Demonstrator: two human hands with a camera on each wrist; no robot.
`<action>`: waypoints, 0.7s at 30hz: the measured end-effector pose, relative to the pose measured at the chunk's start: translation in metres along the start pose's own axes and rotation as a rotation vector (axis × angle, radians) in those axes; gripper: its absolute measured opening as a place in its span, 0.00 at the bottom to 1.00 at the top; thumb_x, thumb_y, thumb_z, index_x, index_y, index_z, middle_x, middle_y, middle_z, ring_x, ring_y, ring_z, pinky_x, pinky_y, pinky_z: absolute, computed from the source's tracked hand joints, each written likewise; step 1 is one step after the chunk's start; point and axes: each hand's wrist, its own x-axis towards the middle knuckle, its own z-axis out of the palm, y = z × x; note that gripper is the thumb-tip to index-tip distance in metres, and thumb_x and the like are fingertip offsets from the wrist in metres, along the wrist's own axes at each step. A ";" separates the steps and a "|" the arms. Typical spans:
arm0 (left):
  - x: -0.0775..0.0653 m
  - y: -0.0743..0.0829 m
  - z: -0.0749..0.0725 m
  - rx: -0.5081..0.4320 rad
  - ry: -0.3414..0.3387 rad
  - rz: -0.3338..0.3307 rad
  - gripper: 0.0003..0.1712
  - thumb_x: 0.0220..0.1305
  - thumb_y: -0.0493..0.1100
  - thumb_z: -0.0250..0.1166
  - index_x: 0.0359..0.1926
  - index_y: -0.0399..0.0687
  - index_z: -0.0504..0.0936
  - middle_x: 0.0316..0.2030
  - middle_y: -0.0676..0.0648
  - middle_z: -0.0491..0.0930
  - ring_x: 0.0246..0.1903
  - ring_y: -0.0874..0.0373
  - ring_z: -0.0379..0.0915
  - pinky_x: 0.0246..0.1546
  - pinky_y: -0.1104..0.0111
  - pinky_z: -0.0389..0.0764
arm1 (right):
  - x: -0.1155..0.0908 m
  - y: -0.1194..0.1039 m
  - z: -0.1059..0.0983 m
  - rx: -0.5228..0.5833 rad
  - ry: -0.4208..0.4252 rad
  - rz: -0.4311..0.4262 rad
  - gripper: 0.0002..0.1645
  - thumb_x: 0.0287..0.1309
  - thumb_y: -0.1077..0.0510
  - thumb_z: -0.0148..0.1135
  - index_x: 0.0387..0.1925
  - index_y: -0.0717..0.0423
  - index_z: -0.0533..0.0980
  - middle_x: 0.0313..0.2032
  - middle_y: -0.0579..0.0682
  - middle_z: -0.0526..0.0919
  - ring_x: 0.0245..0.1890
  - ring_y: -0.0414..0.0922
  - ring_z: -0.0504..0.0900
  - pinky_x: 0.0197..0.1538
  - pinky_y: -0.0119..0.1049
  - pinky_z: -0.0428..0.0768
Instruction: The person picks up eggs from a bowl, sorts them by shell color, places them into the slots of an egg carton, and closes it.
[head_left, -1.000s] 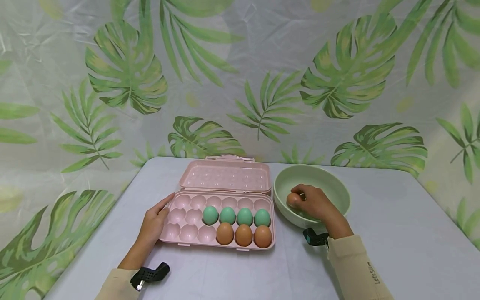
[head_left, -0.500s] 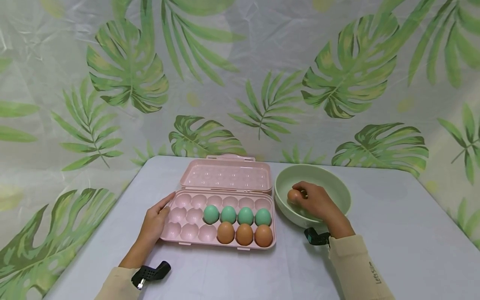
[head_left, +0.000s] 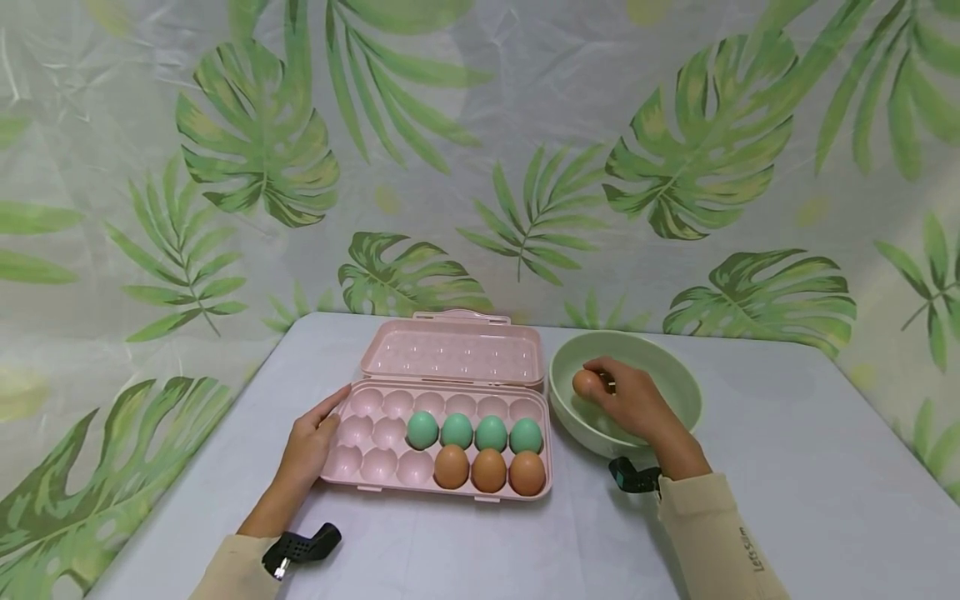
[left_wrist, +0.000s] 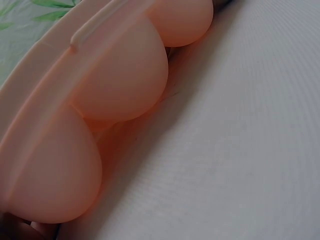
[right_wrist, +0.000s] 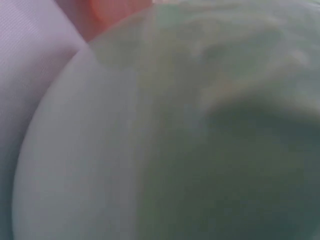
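Observation:
In the head view, a pink egg carton [head_left: 378, 463] lies with its lid [head_left: 452, 350] laid back. Several green eggs [head_left: 457, 430] fill part of its middle row, and brown eggs [head_left: 489, 470] sit at the right of the front row. My left hand [head_left: 307, 443] holds the carton's left edge; in the left wrist view the carton's rounded cups [left_wrist: 122, 75] show from the side. Over a pale green bowl [head_left: 678, 379], my right hand [head_left: 630, 402] pinches a brown egg [head_left: 587, 384] between thumb and fingers. The right wrist view is blurred and shows mostly the bowl [right_wrist: 75, 150].
A white cloth covers the table [head_left: 787, 450], which ends at a leaf-printed backdrop [head_left: 525, 208]. The bowl stands close to the carton's right side. Black wrist cameras [head_left: 302, 547] sit on both forearms.
My right hand has raised the brown egg slightly within the bowl area, away from me. The left hand and the carton stay where they were.

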 end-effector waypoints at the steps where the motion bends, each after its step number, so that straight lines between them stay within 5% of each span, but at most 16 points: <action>1: 0.000 0.000 0.000 -0.001 -0.001 0.000 0.25 0.73 0.37 0.45 0.69 0.44 0.67 0.69 0.46 0.64 0.71 0.52 0.50 0.71 0.56 0.50 | 0.000 -0.001 0.000 0.003 0.001 0.000 0.20 0.63 0.58 0.62 0.54 0.63 0.74 0.52 0.62 0.80 0.49 0.59 0.80 0.50 0.53 0.79; 21: 0.001 -0.002 0.000 -0.003 -0.005 -0.004 0.25 0.73 0.37 0.45 0.69 0.44 0.67 0.69 0.46 0.63 0.71 0.52 0.50 0.71 0.56 0.50 | -0.004 -0.021 -0.011 0.028 0.053 -0.066 0.23 0.60 0.58 0.65 0.56 0.63 0.74 0.49 0.61 0.81 0.46 0.57 0.81 0.48 0.51 0.80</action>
